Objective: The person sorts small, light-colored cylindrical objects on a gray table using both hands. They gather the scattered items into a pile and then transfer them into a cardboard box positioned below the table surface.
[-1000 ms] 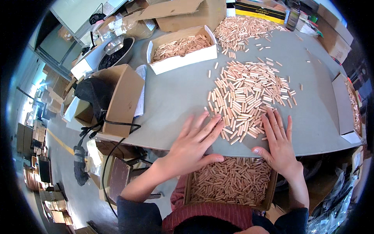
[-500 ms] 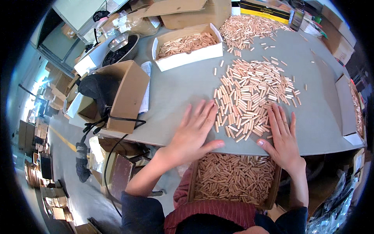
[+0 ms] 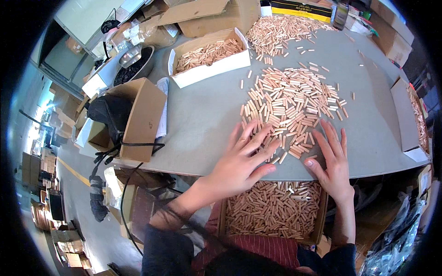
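Both hands flat and open on a grey table top (image 3: 202, 124), fingers spread, gripping nothing. Left hand (image 3: 241, 158) palm down at the near table edge, fingertips resting on the nearest pieces of a loose heap of small wooden dowel pins (image 3: 290, 103). Right hand (image 3: 334, 163) also palm down, just to the right, fingers pointing away from the body and touching the heap's near right fringe, thumb close to the table edge. Between the two hands, a few stray pins lying right at the edge. Directly below that edge, on the lap, an open brown cardboard box (image 3: 274, 209) packed with the same kind of pins. Heap itself spread across the middle of the table, thinning into scattered single pins toward the far side. Farther back, a second, separate pile of pins (image 3: 281, 30) near the far edge. To its left, a white open box (image 3: 209, 57) partly filled with pins. At the right table edge, another shallow box (image 3: 412, 117), also holding pins, only partly in view. At the left table edge, an empty brown carton (image 3: 138, 117) with flaps up, a black bag (image 3: 108, 112) and dark cables beside it. Behind that, a round dark bowl (image 3: 133, 69) and more cardboard boxes. Dark sleeves and a red striped garment at the bottom of the view.
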`<action>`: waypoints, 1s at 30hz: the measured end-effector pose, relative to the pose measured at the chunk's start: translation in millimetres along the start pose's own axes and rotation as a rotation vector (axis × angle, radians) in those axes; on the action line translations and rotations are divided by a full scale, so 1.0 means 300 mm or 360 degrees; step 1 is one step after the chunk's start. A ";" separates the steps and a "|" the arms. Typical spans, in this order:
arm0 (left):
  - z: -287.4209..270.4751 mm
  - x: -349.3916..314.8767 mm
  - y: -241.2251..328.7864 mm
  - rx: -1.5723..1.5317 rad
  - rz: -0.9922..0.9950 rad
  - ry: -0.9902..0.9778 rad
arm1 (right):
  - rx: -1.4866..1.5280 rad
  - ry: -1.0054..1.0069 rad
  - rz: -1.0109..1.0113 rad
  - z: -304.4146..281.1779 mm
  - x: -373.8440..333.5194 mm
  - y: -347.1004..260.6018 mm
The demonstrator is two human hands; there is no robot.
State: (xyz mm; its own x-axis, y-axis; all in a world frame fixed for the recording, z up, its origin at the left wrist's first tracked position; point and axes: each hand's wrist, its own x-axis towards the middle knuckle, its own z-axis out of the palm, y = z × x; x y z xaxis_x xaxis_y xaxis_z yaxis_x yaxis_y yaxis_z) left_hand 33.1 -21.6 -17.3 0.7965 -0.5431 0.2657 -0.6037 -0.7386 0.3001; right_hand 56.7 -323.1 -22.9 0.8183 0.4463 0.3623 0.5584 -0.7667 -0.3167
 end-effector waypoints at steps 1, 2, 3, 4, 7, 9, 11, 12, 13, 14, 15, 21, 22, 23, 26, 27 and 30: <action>-0.023 -0.004 0.001 -0.0021 -0.0025 -0.0055 | 0.0024 0.0013 0.0009 0.000 0.001 -0.003; -0.031 -0.014 -0.009 -0.0078 -0.0098 -0.0026 | 0.0038 0.0050 0.0012 -0.004 0.004 -0.010; -0.036 -0.024 -0.023 -0.0136 -0.0171 0.0003 | 0.0051 0.0085 0.0016 -0.008 0.007 -0.018; -0.041 -0.036 -0.037 -0.0194 -0.0245 0.0032 | 0.0065 0.0121 0.0020 -0.009 0.009 -0.023; -0.047 -0.098 -0.110 -0.0192 -0.0482 0.0312 | 0.0247 0.0348 0.0040 0.001 -0.015 -0.003; -0.056 -0.116 -0.134 -0.0172 -0.0575 0.0424 | 0.0287 0.0428 0.0086 0.003 -0.033 0.008; -0.074 -0.120 -0.140 -0.0077 -0.0600 0.0451 | 0.0374 0.0554 0.0143 0.019 -0.029 0.001; -0.077 -0.121 -0.136 -0.0025 -0.0563 0.0456 | 0.0359 0.0544 0.0151 0.026 -0.026 -0.002; -0.074 -0.115 -0.127 0.0027 -0.0524 0.0460 | 0.0345 0.0534 0.0159 0.030 -0.025 -0.003; -0.067 -0.106 -0.117 0.0074 -0.0481 0.0467 | 0.0321 0.0526 0.0167 0.031 -0.025 -0.002; -0.065 -0.097 -0.104 0.0042 -0.0467 0.0466 | 0.0286 0.0519 0.0141 0.033 -0.023 -0.002; -0.048 -0.050 -0.058 -0.0228 -0.0412 0.0530 | 0.0173 0.0518 0.0070 0.030 -0.018 -0.015; -0.049 -0.041 -0.058 -0.0213 -0.0382 0.0535 | 0.0175 0.0519 0.0076 0.030 -0.018 -0.016; -0.054 -0.034 -0.059 -0.0195 -0.0357 0.0541 | 0.0179 0.0519 0.0079 0.031 -0.017 -0.018; -0.059 -0.005 -0.059 -0.0158 -0.0327 0.0467 | 0.0117 0.0524 0.0036 0.033 -0.012 -0.018; -0.060 0.004 -0.061 -0.0149 -0.0321 0.0428 | 0.0098 0.0523 0.0029 0.033 -0.013 -0.014; -0.058 0.021 -0.075 -0.0176 -0.0297 0.0393 | 0.0052 0.0526 0.0023 0.029 -0.024 -0.001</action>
State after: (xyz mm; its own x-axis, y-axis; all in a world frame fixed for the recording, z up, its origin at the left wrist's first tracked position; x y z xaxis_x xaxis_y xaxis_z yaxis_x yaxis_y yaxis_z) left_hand 51.1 -1.4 -6.4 0.8699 -0.2792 0.4066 -0.4586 -0.7612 0.4585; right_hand 51.9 -322.0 -33.0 0.7406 0.2575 0.6206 0.5554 -0.7545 -0.3497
